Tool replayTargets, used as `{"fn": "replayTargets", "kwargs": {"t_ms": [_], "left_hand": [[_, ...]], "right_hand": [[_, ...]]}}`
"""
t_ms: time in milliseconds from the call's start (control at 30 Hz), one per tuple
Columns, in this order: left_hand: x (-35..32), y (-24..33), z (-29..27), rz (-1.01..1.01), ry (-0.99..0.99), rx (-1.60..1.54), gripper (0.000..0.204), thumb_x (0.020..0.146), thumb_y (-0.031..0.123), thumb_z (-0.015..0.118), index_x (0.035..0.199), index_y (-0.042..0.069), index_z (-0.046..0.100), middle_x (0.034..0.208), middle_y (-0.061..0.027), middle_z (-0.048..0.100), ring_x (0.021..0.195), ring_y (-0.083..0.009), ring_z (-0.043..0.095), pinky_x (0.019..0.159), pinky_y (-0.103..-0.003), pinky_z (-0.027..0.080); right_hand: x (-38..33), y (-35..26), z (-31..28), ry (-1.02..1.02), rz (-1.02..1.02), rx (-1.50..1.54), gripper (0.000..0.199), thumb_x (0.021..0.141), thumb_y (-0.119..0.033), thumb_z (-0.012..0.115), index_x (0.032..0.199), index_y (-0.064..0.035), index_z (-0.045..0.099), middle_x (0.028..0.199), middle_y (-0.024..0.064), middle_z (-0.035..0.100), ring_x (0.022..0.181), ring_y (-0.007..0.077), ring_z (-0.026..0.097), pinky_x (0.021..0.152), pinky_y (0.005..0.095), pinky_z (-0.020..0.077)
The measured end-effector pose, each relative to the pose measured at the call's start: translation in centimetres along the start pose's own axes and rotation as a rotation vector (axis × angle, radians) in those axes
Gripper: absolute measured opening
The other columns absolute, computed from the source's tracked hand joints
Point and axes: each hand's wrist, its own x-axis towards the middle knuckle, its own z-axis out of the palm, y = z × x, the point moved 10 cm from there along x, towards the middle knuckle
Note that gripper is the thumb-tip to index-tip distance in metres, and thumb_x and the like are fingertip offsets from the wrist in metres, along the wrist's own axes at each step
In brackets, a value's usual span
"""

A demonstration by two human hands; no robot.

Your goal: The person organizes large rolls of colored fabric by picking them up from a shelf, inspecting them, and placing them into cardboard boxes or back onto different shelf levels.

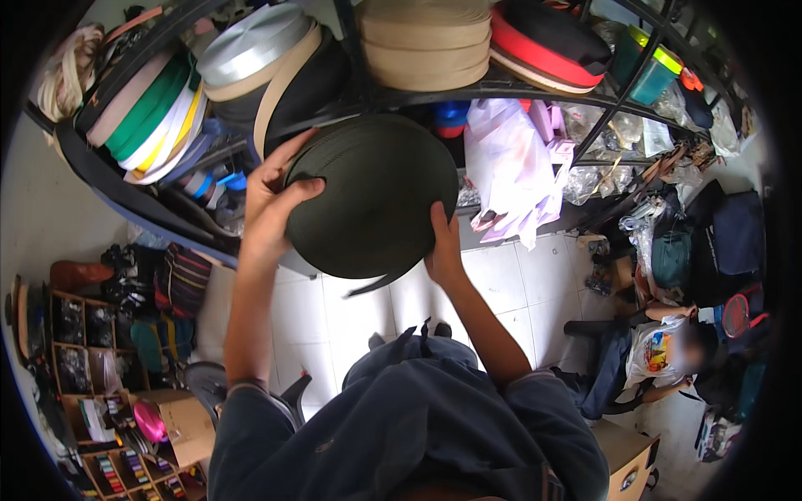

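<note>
A large roll of dark olive webbing (372,196) is held up in front of my body, its flat round side facing me. My left hand (280,192) grips its left edge, thumb on the flat side and the other fingers partly behind it. At the lower right rim, my right hand (444,244) clasps the roll with its thumb in front; those fingers are mostly hidden. A short loose end of the webbing hangs below the roll. Just beyond it stands a black metal shelf (401,98).
The shelf bears beige webbing rolls (424,42), a red roll (543,46), a grey roll (255,42) and green and white rolls (154,108). A white plastic bag (510,159) hangs there. On the right sits another person (656,351); a wooden cubby rack (75,334) stands left.
</note>
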Motion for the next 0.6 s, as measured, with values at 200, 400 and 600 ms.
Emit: {"fn": "replayTargets", "kwargs": {"t_ms": [200, 400, 600], "left_hand": [[2.0, -3.4, 3.0, 0.074, 0.274, -0.38, 0.056, 0.078, -0.004, 0.062, 0.131, -0.004, 0.048, 0.12, -0.0144, 0.06, 0.107, -0.0212, 0.059, 0.094, -0.031, 0.046], [4.3, -4.9, 10.8, 0.056, 0.351, -0.481, 0.06, 0.082, 0.005, 0.065, 0.136, 0.004, 0.04, 0.123, -0.0144, 0.056, 0.109, -0.0214, 0.055, 0.094, -0.032, 0.045], [12.0, -4.0, 19.9, 0.061, 0.014, -0.452, 0.056, 0.09, 0.029, 0.055, 0.138, 0.009, 0.036, 0.132, -0.0115, 0.046, 0.118, -0.0216, 0.048, 0.097, -0.037, 0.04]], "right_hand": [[-1.8, -8.0, -0.1, 0.309, -0.139, 0.037, 0.061, 0.094, -0.026, 0.058, 0.145, -0.0127, 0.025, 0.137, 0.0106, 0.039, 0.123, 0.0224, 0.043, 0.101, 0.0359, 0.0394], [-1.5, -15.8, -2.7, 0.419, -0.47, -0.083, 0.065, 0.091, -0.019, 0.062, 0.144, -0.0096, 0.027, 0.137, 0.0133, 0.041, 0.121, 0.0249, 0.045, 0.102, 0.0373, 0.0379], [4.0, -27.5, -7.7, 0.381, -0.578, -0.186, 0.065, 0.084, -0.024, 0.068, 0.137, -0.0025, 0.035, 0.129, 0.0176, 0.049, 0.115, 0.028, 0.051, 0.098, 0.0377, 0.0416]]}}
